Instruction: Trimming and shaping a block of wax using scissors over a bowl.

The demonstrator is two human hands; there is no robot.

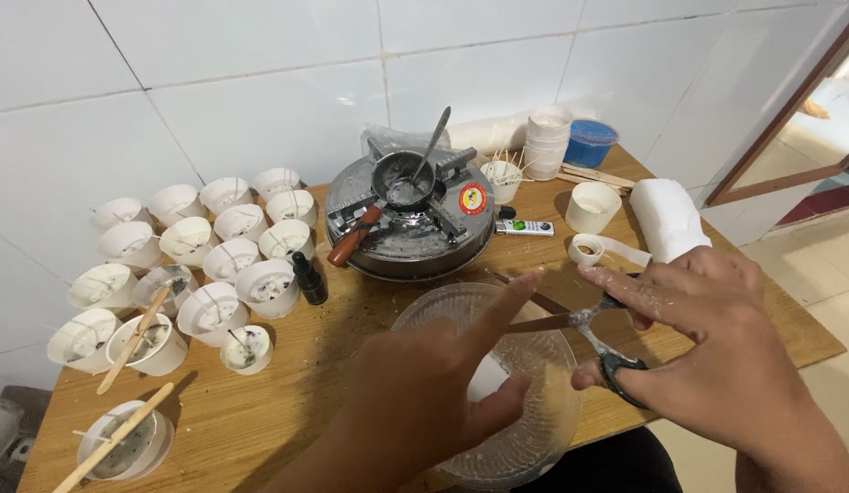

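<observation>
While your right hand [717, 356] grips open scissors [584, 333], fingers thru the loops, your left hand [433, 383] pinches a small white cup [486, 376] over the clear bowl [534, 429] w/ forefinger out.

Surface [287, 402] spans frame centre. Stove [411, 219] at upper centre, small pan [403, 178] on it. Cluster of cups [205, 265] at left; dropper bottle [308, 278] between cups and stove. Bowl [525, 429] at lower centre, before the stove. Cup stack [547, 141] and tub [589, 141] at upper right, behind the tape roll [586, 248].
</observation>
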